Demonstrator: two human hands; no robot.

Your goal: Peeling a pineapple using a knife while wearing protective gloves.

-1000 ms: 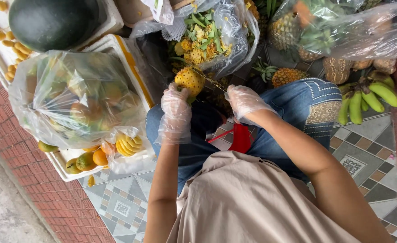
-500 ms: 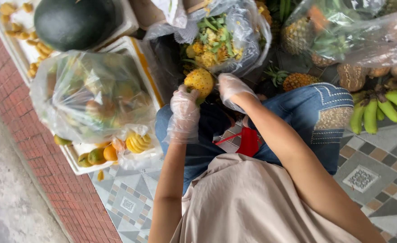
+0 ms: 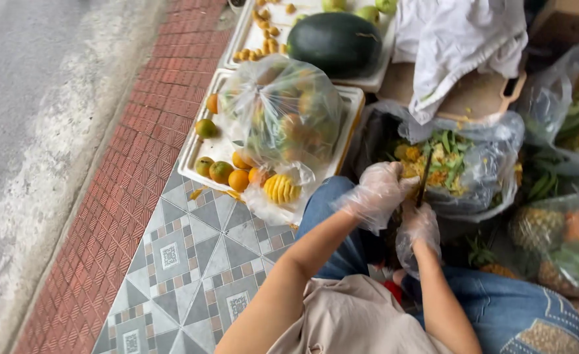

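Nearest, right hand [image 3: 420, 226], gloved, closed about the lower end of a dark knife [image 3: 424, 178]; left hand [image 3: 376, 193] just beside, gloved and curled, contents hidden, grip not to be told. Knife stood upright in view, long axis running away from the body, tip toward the bag of peelings [image 3: 486, 164] beyond. Best kept so, by judgement: tip away, strokes short, left fingers clear.

I am watching through one head camera, looking steeply down, close over the gloved hands, with the watermelon [image 3: 334, 43] lying far beyond at the frame's top.
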